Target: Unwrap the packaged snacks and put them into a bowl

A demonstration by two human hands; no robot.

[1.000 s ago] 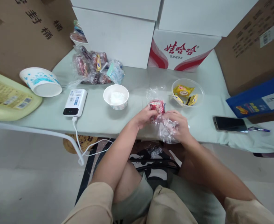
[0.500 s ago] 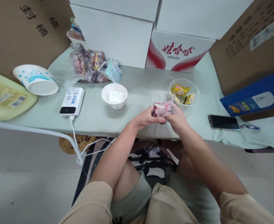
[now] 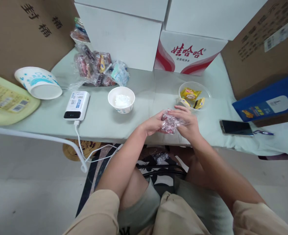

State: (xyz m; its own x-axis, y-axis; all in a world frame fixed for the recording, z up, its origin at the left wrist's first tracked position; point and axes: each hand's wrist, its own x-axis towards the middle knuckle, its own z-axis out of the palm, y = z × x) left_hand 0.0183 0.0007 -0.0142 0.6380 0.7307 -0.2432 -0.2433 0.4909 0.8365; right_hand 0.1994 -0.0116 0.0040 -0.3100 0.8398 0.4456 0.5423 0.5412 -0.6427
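Crinkled clear plastic film surrounds a small red bundle (image 3: 170, 124) between my two hands, over the table's front edge. My left hand (image 3: 155, 123) grips it from the left, fingers curled around its side. From the right, my right hand (image 3: 186, 120) presses on the film with bent fingers. What lies inside the wrap is mostly hidden. Just beyond my right hand sits a clear round plastic bowl (image 3: 209, 96) with yellow packets (image 3: 191, 94) in it. A white paper bowl (image 3: 111, 98) holding something white stands to the left of my hands.
Several plastic-wrapped bundles (image 3: 95, 67) lie at the back left. A white power bank (image 3: 76, 105) with a cable, a tipped paper bowl (image 3: 40, 83) and a pale yellow bottle (image 3: 9, 101) are at left. At right are a phone (image 3: 235, 127) and a blue bottle (image 3: 268, 98). White boxes (image 3: 119, 36) stand behind.
The film is now bunched over the red bundle, and more of it is covered. My right hand's fingers have shifted up and over the wrap. The bundle sits slightly nearer to me.
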